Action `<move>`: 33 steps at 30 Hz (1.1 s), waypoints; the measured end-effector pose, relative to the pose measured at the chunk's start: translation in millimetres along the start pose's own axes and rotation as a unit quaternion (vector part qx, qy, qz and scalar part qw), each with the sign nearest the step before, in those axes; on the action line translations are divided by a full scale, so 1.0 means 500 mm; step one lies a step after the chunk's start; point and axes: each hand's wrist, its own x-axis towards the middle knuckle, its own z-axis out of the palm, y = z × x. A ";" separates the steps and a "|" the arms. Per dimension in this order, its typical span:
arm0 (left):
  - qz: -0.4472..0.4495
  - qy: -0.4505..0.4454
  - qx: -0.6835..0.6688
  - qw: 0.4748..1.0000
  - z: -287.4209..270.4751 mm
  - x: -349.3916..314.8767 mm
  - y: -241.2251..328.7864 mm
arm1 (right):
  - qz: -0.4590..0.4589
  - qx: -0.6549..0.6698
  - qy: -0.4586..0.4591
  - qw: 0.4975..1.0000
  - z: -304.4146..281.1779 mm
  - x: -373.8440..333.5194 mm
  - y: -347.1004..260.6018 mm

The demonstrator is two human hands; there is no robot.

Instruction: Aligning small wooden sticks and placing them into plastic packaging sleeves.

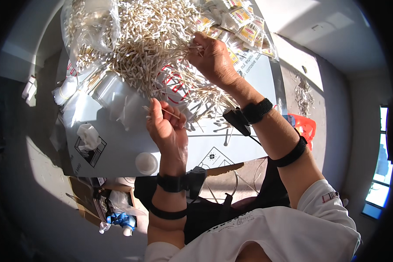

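Note:
A large heap of cotton swabs (148,35) covers the far middle of the grey table, thinning into loose swabs toward me. My left hand (168,133) is palm up at the heap's near edge, its curled fingers closed on a cotton swab (170,113); whether it holds more than one is unclear. Farther off and to the right, my right hand (214,61) reaches into the right side of the heap. Its fingers are bent together around a few cotton swabs whose tips stick out on the left. Part of that grip is hidden by the hand itself.
Yellow and white sachets (244,22) lie at the far right. A clear plastic bag (91,26) with swabs sits far left, clear plastic containers (111,89) nearer. Crumpled tissue (89,136) and a round white lid (146,163) rest near the table's front edge.

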 end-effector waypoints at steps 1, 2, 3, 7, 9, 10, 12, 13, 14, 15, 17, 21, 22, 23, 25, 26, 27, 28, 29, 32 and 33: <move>0.000 0.001 0.000 1.000 -0.007 0.003 -0.002 | 0.009 0.036 -0.003 0.999 -0.010 -0.020 -0.004; 0.003 0.021 0.004 1.000 0.000 0.002 -0.003 | 0.015 0.011 -0.025 1.000 -0.027 -0.039 -0.006; 0.006 0.040 0.009 0.999 0.005 0.002 -0.005 | 0.003 0.027 -0.036 0.999 -0.036 -0.057 0.002; 0.009 0.015 0.010 1.000 -0.002 0.004 -0.008 | -0.031 0.040 -0.055 0.997 -0.067 -0.132 0.024; 0.010 0.010 0.010 1.000 -0.008 0.007 -0.005 | -0.081 -0.092 -0.056 0.991 -0.083 -0.159 0.035; 0.017 -0.017 -0.008 1.000 -0.019 0.012 -0.008 | -0.081 -0.092 -0.055 0.991 -0.093 -0.172 0.041; 0.031 -0.038 -0.026 0.998 -0.019 0.015 -0.013 | -0.085 -0.172 -0.060 0.980 -0.109 -0.187 0.050; 0.031 -0.040 -0.026 0.998 -0.018 0.015 -0.015 | -0.085 -0.172 -0.059 0.980 -0.110 -0.185 0.055; 0.021 -0.025 -0.021 0.999 -0.015 0.013 -0.016 | -0.047 -0.145 -0.039 0.988 -0.111 -0.173 0.051; 0.011 -0.009 -0.016 1.000 -0.012 0.010 -0.015 | -0.009 -0.116 -0.019 0.993 -0.110 -0.161 0.045; -0.004 0.013 -0.013 1.000 -0.001 0.004 -0.012 | 0.055 -0.055 -0.025 0.997 -0.091 -0.129 0.025; -0.038 -0.013 -0.018 0.999 -0.002 0.001 -0.007 | 0.010 -0.028 -0.082 0.996 -0.023 -0.029 0.009; -0.027 -0.010 -0.011 1.000 0.004 0.001 -0.012 | 0.000 -0.036 -0.095 0.995 -0.009 -0.003 0.010; -0.024 -0.008 -0.011 1.000 0.003 0.001 -0.009 | -0.010 -0.039 -0.111 0.993 0.012 0.019 0.010; -0.037 -0.030 0.002 0.999 0.008 -0.002 -0.007 | 0.001 -0.070 -0.099 0.993 0.040 0.046 0.009; -0.043 -0.022 -0.006 0.999 0.013 -0.003 -0.006 | -0.031 -0.119 -0.083 0.989 0.053 0.053 0.014; -0.043 -0.022 -0.007 0.999 0.014 -0.003 -0.008 | -0.063 -0.168 -0.066 0.982 0.061 0.059 0.021; -0.047 -0.023 -0.016 0.998 0.016 -0.001 -0.010 | -0.012 -0.184 -0.111 0.977 0.063 0.065 0.030; -0.046 -0.018 -0.024 0.998 0.010 -0.001 -0.005 | -0.014 -0.180 -0.115 0.977 0.067 0.063 0.029; -0.045 0.003 -0.021 0.999 0.006 0.000 0.005 | -0.017 -0.176 -0.192 0.965 0.048 0.050 0.033; -0.044 0.003 -0.023 0.999 0.007 -0.001 0.005 | -0.019 -0.176 -0.193 0.965 0.044 0.049 0.037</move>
